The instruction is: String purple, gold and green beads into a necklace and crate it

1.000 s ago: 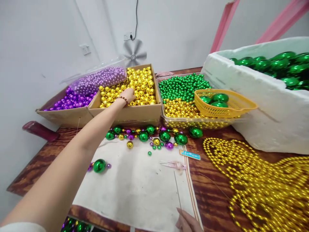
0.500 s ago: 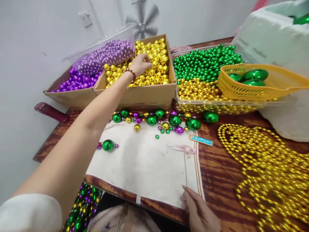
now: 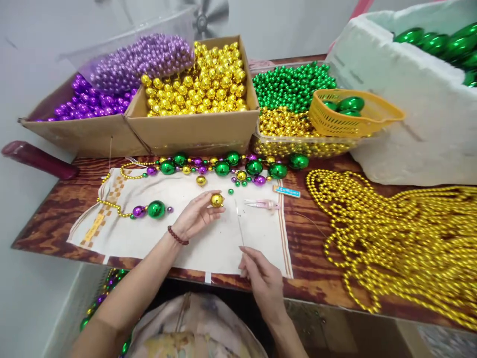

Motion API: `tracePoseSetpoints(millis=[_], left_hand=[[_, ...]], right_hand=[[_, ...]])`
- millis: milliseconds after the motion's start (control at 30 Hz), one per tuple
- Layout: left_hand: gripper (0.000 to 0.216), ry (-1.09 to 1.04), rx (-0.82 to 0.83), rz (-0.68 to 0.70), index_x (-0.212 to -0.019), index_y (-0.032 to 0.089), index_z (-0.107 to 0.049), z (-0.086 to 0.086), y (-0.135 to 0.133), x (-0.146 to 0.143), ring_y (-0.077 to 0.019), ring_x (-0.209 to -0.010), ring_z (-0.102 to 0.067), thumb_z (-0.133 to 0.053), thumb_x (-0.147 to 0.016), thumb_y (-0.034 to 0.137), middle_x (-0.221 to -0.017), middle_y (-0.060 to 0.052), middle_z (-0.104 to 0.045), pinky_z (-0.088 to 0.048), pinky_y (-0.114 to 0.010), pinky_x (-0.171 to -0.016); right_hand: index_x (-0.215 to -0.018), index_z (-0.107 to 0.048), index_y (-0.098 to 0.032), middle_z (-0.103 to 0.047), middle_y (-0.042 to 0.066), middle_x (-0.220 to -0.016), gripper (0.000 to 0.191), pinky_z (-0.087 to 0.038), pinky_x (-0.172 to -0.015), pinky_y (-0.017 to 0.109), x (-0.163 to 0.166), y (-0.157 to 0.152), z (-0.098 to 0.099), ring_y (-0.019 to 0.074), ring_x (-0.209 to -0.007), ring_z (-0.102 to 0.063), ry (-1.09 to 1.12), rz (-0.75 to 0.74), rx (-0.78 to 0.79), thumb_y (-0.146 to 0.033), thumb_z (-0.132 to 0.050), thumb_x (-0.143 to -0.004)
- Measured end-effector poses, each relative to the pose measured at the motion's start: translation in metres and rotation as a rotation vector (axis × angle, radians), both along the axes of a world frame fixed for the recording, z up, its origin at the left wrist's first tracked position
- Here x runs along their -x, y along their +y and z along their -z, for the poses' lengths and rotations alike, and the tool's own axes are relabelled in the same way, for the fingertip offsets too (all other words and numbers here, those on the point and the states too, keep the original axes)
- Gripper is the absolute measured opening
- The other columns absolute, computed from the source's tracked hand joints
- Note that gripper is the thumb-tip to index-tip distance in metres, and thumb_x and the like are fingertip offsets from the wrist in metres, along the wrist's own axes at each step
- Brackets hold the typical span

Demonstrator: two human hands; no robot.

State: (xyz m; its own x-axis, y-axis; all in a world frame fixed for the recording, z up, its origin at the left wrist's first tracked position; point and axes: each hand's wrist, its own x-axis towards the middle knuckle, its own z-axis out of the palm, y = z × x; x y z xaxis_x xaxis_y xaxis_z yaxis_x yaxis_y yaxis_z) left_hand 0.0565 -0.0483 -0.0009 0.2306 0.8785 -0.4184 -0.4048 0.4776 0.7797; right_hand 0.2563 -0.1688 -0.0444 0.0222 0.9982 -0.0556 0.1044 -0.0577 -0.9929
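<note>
My left hand pinches a gold ball bead between thumb and fingertips, just above the white cloth. My right hand is closed on the lower end of a thin stringing needle, whose tip points up toward the bead. A partly strung strand with a green ball, purple beads and small gold beads lies on the cloth to the left. A row of loose green, gold and purple balls sits along the cloth's far edge.
A cardboard box of gold balls, a box of purple beads, a tray of green and gold beads, a yellow basket and a white foam box line the back. Gold bead strings cover the right. Small scissors lie nearby.
My left hand has come back from the box of gold balls to the cloth with one gold ball. My right hand has lifted the needle toward it. The view has tilted down.
</note>
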Motion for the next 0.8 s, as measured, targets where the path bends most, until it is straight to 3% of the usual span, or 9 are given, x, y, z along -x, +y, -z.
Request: tracePoseSetpoints(millis=[133,300,400,600,800], left_hand=[[0.040,-0.069,-0.028,-0.047,-0.113,0.024,-0.069,0.003,-0.015,-0.003,-0.0143,-0.081,-0.071,-0.078,-0.078,0.040,-0.103,-0.006,-0.071,-0.053,-0.023,-0.066],[0.039,-0.002,-0.119,-0.119,-0.108,0.023,-0.069,0.000,-0.017,0.000,-0.0134,-0.078,-0.069,-0.079,-0.076,0.042,-0.096,-0.004,-0.071,-0.051,-0.022,-0.064],[0.038,0.137,-0.268,-0.197,-0.104,0.025,-0.068,0.004,-0.018,0.001,-0.0139,-0.084,-0.068,-0.084,-0.070,0.035,-0.100,-0.002,-0.070,-0.055,-0.026,-0.073],[0.027,0.389,-0.533,-0.227,-0.104,0.028,-0.074,0.004,-0.023,-0.002,-0.0183,-0.105,-0.063,-0.079,-0.078,0.030,-0.112,-0.005,-0.066,-0.053,-0.032,-0.094],[0.027,0.363,-0.577,-0.286,-0.105,0.027,-0.078,0.005,-0.020,-0.001,-0.0161,-0.099,-0.065,-0.079,-0.078,0.027,-0.107,-0.005,-0.069,-0.054,-0.027,-0.086]], right_hand=[[-0.104,-0.070,-0.016,-0.060,-0.001,-0.061,0.028,-0.048,-0.048,0.021,0.013,-0.004,0.001,0.0110,-0.047,-0.056,0.022,-0.037,0.008,-0.038,-0.054,-0.096],[-0.105,-0.070,-0.017,-0.059,-0.002,-0.060,0.027,-0.047,-0.046,0.021,0.012,-0.014,0.004,0.0107,-0.046,-0.055,0.019,-0.053,0.011,-0.036,-0.054,-0.097],[-0.106,-0.070,-0.017,-0.059,-0.002,-0.058,0.026,-0.047,-0.046,0.021,0.009,-0.017,0.006,0.0108,-0.046,-0.055,-0.019,-0.062,-0.005,-0.034,-0.053,-0.097],[-0.104,-0.071,-0.017,-0.059,-0.003,-0.057,0.022,-0.046,-0.046,0.020,0.007,-0.020,0.005,0.0101,-0.045,-0.055,-0.045,-0.039,-0.044,-0.029,-0.054,-0.097],[-0.107,-0.070,-0.018,-0.058,-0.004,-0.057,0.021,-0.047,-0.046,0.020,0.013,-0.020,0.008,0.0092,-0.044,-0.055,-0.046,-0.079,-0.139,-0.021,-0.052,-0.096]])
